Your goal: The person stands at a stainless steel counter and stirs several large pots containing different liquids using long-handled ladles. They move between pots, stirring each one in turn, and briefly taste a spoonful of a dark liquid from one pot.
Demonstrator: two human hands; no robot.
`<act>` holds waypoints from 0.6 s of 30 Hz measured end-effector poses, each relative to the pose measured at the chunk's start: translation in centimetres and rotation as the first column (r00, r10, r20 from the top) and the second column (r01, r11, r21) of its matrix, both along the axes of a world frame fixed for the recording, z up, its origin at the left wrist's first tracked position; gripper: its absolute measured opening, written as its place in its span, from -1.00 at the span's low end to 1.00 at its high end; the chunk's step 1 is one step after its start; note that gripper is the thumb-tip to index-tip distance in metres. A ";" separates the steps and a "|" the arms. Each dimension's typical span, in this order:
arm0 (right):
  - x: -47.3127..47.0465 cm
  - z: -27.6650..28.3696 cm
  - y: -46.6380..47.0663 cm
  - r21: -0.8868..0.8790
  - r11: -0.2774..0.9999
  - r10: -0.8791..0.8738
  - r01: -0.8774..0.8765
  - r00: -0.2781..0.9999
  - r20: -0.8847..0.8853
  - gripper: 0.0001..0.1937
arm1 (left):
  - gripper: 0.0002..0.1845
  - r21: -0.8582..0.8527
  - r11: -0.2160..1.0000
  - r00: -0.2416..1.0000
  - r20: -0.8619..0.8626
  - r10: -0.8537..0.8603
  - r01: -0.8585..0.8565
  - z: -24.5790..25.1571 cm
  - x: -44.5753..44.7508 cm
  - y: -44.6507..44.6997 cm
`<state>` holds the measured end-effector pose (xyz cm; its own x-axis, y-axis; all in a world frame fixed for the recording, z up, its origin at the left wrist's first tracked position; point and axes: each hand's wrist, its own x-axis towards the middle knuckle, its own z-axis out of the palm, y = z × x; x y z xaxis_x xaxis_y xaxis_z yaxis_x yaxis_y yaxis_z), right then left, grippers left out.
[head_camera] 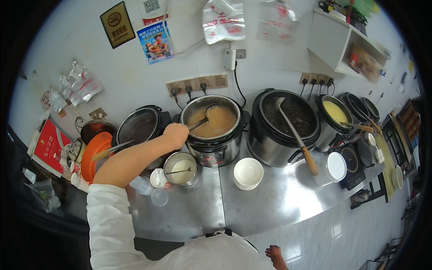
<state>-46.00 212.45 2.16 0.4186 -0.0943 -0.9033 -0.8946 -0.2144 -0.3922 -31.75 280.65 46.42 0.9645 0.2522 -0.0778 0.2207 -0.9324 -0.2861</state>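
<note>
My left hand [176,135] is closed on the handle of a ladle [199,124], whose bowl dips into the tan soup in an open electric pressure cooker [214,153]. My right hand [274,251] hangs low over the floor, away from the counter, its fingers slightly apart and nothing seen in it. A stack of white bowls [248,172] stands on the steel counter in front of the cookers. Just below my left hand is a steel pot [181,168] of whitish liquid with a spoon in it. Steam rises from a cooker of dark liquid [136,125] at the left.
Right of the soup stands a large cooker of dark liquid [287,145], a wooden-handled ladle [305,158] jutting over its rim. Beyond are a cooker of yellow porridge [334,109], a white-lidded tub [332,168] and an induction hob [349,160]. An orange basin [96,148] and cups crowd the left.
</note>
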 end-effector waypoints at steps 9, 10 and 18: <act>-0.1 0.5 1.4 0.013 1.000 0.009 -0.009 1.000 0.001 -0.66 | -0.60 0.390 0.919 0.994 0.060 -0.096 0.065 0.5 3.2 5.8; -0.5 0.2 1.2 0.045 0.999 0.006 -0.005 1.000 -0.011 -0.68 | -0.57 0.417 0.905 0.992 0.051 -0.113 0.082 0.2 3.6 6.0; -3.8 -4.0 -1.6 0.096 0.995 0.030 -0.029 0.999 -0.010 -0.82 | -0.60 0.653 0.725 0.975 -0.178 -0.136 0.220 -0.6 3.9 4.2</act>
